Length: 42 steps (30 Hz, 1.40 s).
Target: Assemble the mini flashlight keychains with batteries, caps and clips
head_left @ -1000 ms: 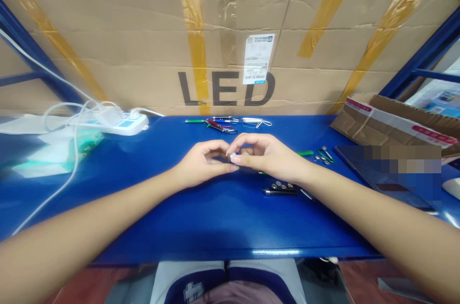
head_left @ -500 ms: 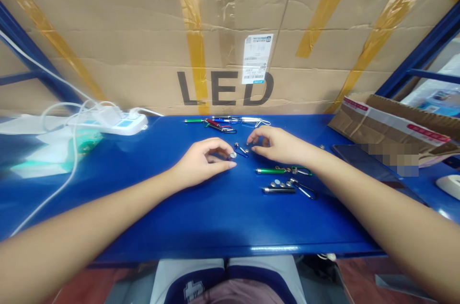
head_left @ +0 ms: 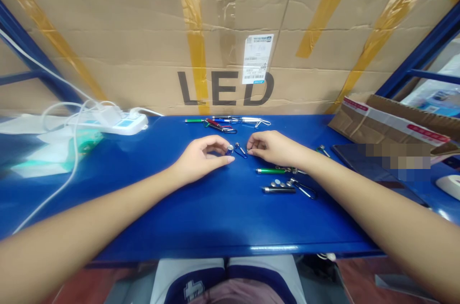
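My left hand [head_left: 203, 158] is closed around a small flashlight barrel [head_left: 229, 150], its silver end showing and the rest mostly hidden by the fingers. Facing it, my right hand [head_left: 268, 146] pinches near the table top; a tiny silvery button cell [head_left: 249, 152] shows at its fingertips. Between the hands lies a flashlight end cap with a blue carabiner clip [head_left: 240, 150]. Just below my right hand sits a green flashlight barrel [head_left: 270, 171] with small parts beside it, partly covered by the wrist. Nearer me are a black flashlight barrel [head_left: 279, 190], several button cells [head_left: 282, 185] and a carabiner clip [head_left: 304, 189].
Several pen-like flashlights with clips [head_left: 221, 125] lie at the back of the blue table [head_left: 201, 222]. A white power strip [head_left: 125, 123] with cables is at left. At right are an open cardboard box [head_left: 388, 124], a dark flat panel [head_left: 381, 174] and another clip [head_left: 322, 151].
My right hand has lowered its fingertips to the button cell on the table and closed them. My left hand has tipped the barrel more upright and shifted slightly left.
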Motion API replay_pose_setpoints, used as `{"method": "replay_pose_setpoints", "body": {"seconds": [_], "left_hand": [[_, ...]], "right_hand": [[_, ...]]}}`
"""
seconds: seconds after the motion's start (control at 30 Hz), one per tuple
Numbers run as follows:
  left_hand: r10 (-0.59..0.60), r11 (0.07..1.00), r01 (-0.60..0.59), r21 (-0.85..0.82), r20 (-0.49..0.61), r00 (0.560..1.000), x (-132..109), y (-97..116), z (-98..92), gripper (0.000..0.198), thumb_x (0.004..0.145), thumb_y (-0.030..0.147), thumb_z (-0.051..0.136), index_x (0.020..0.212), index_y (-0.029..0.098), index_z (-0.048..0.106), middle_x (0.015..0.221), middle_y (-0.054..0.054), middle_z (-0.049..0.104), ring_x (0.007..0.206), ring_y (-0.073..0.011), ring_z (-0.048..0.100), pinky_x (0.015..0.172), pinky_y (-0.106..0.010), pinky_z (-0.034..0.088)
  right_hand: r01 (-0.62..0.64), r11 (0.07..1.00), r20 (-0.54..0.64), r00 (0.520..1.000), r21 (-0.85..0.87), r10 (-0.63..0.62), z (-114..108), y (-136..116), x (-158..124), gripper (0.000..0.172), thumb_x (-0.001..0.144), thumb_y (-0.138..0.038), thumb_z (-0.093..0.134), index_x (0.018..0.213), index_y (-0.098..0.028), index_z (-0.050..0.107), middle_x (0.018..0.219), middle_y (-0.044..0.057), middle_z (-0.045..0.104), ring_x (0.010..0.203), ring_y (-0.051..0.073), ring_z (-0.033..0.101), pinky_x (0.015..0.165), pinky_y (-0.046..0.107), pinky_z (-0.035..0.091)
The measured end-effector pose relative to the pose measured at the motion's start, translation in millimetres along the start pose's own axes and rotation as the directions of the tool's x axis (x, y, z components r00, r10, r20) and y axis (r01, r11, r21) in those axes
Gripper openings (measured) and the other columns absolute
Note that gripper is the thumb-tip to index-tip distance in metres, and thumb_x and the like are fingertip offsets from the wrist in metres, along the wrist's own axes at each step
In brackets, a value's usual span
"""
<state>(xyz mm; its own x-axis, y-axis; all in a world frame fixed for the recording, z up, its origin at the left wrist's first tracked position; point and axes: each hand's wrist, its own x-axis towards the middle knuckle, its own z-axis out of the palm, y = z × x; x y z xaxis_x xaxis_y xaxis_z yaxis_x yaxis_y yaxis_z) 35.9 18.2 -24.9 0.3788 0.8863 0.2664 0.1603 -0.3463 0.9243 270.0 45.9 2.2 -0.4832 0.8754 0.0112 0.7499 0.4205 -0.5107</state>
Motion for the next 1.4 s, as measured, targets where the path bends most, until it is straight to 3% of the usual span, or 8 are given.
{"method": "replay_pose_setpoints", "body": {"seconds": [0.2,0.37,0.7,0.93,1.4], "left_hand": [[-0.007,1.000,0.007,-0.011,-0.002,1.000,1.0,0.7,0.7,0.032,0.069,0.031,0.083,0.089,0.014,0.065,0.093,-0.005,0.067,0.087,-0.0164,0.065,0.086,-0.035,0.054],[-0.018,1.000,0.018,-0.013,-0.004,1.000,1.1,1.2,0.3,0.034,0.068,0.033,0.084,0.089,0.014,0.065,0.093,-0.006,0.067,0.087,-0.0170,0.065,0.086,-0.035,0.054],[-0.009,1.000,0.009,-0.005,-0.004,1.000,0.7,2.1,0.7,0.033,0.068,0.033,0.083,0.089,0.014,0.065,0.094,-0.006,0.068,0.087,-0.0174,0.066,0.087,-0.036,0.054],[-0.007,1.000,0.007,0.005,-0.003,1.000,0.5,1.7,0.3,0.033,0.069,0.033,0.083,0.090,0.015,0.066,0.094,-0.006,0.069,0.086,-0.0174,0.066,0.087,-0.036,0.054],[-0.006,1.000,0.006,-0.002,0.012,1.000,-0.1,1.4,-0.5,0.033,0.070,0.033,0.083,0.090,0.015,0.065,0.095,-0.006,0.069,0.087,-0.0173,0.065,0.085,-0.035,0.055]], "right_hand": [[-0.059,0.998,-0.010,0.998,-0.006,0.059,-1.3,-3.3,-0.7,0.007,0.086,-0.014,0.062,0.090,-0.015,0.068,0.084,0.007,0.073,0.070,0.015,0.064,0.065,0.025,0.049],[-0.020,0.999,-0.004,1.000,-0.038,0.020,-1.6,-0.6,-0.9,0.010,0.087,-0.011,0.059,0.089,-0.016,0.068,0.084,0.006,0.073,0.071,0.016,0.065,0.066,0.026,0.048],[0.011,0.998,-0.047,0.999,-0.067,-0.014,-2.5,0.0,-0.8,0.007,0.086,-0.021,0.065,0.083,-0.015,0.068,0.080,0.007,0.073,0.068,0.016,0.063,0.063,0.028,0.047],[0.017,0.998,0.069,0.997,0.060,-0.021,-9.1,3.2,-3.4,0.011,0.086,-0.017,0.063,0.093,-0.015,0.070,0.082,0.007,0.075,0.071,0.017,0.068,0.065,0.027,0.051],[0.133,0.985,-0.028,0.990,-0.106,-0.137,-5.1,7.1,-1.8,0.007,0.085,-0.017,0.060,0.087,-0.016,0.066,0.080,0.005,0.070,0.068,0.015,0.062,0.064,0.027,0.047]]}}
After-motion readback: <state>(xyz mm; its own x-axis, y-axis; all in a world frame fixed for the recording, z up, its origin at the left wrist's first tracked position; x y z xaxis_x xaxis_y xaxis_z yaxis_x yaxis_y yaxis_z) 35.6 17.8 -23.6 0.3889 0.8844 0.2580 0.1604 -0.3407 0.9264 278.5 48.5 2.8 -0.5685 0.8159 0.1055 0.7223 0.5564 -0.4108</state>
